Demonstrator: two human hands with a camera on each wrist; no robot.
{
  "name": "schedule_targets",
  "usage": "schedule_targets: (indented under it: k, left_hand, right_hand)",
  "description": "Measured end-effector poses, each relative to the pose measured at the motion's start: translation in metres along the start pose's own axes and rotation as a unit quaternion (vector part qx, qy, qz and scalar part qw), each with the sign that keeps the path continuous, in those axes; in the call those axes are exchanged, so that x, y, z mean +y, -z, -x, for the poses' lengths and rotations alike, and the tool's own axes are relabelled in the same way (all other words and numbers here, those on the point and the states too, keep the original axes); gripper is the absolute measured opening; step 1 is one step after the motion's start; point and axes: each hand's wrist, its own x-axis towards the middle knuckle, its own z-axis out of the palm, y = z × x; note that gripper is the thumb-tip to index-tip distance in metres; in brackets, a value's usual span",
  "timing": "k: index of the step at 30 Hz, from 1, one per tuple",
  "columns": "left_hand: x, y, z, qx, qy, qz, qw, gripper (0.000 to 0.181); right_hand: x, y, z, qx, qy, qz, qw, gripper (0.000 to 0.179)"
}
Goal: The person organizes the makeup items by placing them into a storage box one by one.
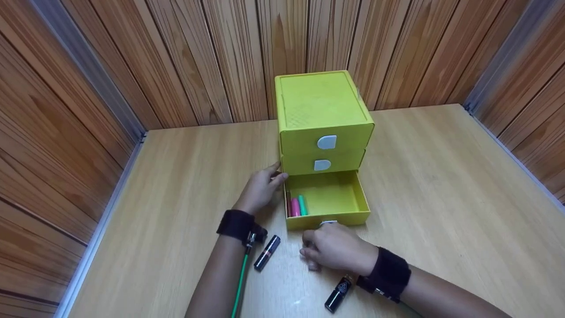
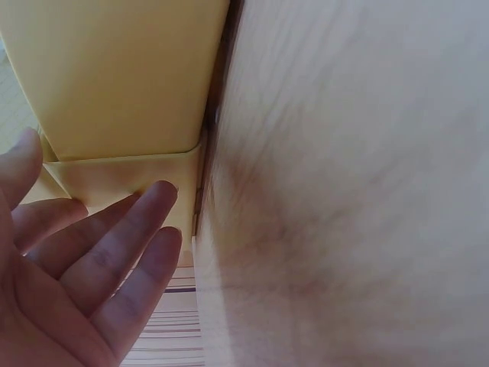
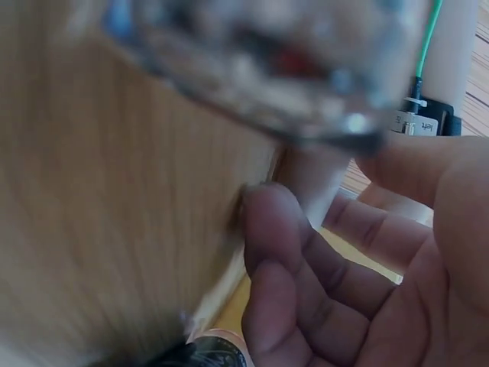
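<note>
A yellow cabinet (image 1: 324, 101) of three drawers stands on the table, its bottom drawer (image 1: 331, 192) pulled out. Inside, along the drawer's left wall, a pink tube (image 1: 295, 207) and a green tube (image 1: 302, 205) stand leaning. My left hand (image 1: 260, 187) reaches to the cabinet's left side, fingers fairly straight, fingertips right at the yellow wall (image 2: 114, 92). My right hand (image 1: 337, 247) is at the bottom drawer's front, fingers curled, back of the hand overlapping the white handle (image 1: 329, 222). I cannot tell whether it grips that handle. Its curled fingers (image 3: 275, 229) show large in the right wrist view.
Between the forearms lies a black lipstick-like tube (image 1: 267, 253) with a copper band. A small glossy black container (image 1: 339, 293) lies beside the right wrist. A blurred shiny object (image 3: 283, 69) fills the top of the right wrist view. Wood-panelled walls (image 1: 238, 62) edge the table.
</note>
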Motion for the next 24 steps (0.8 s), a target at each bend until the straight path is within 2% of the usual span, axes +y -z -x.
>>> schedule_targets:
  k: [5,13,16,21,24]
  left_hand:
    - [0.0004,0.0003,0.0003,0.002,-0.002,-0.007,1.0,0.064]
    - [0.0004,0.0003,0.0003,0.002,-0.001,-0.012,0.9999,0.065]
    - [0.0002,0.0005,0.0002,0.005,-0.003,-0.013,0.9999,0.065]
    - [-0.0002,0.0003,-0.0002,0.009,-0.002,-0.014,0.9999,0.064]
    - [-0.0003,-0.0001,-0.0008,0.009,-0.004,-0.016,0.9998,0.064]
  right_hand:
    - [0.0001,-0.001,0.0005,0.006,0.015,0.0,0.9999,0.014]
    - [-0.0004,-0.0028,0.0036,0.044,0.042,-0.002,0.9982,0.006]
    - [-0.0006,-0.002,0.0052,0.053,0.042,-0.01,0.9977,0.014]
    - [-0.0014,0.0005,0.0076,0.06,0.032,-0.015,0.9976,0.042]
    - [-0.0022,0.0022,0.0084,0.072,0.03,-0.012,0.9969,0.044]
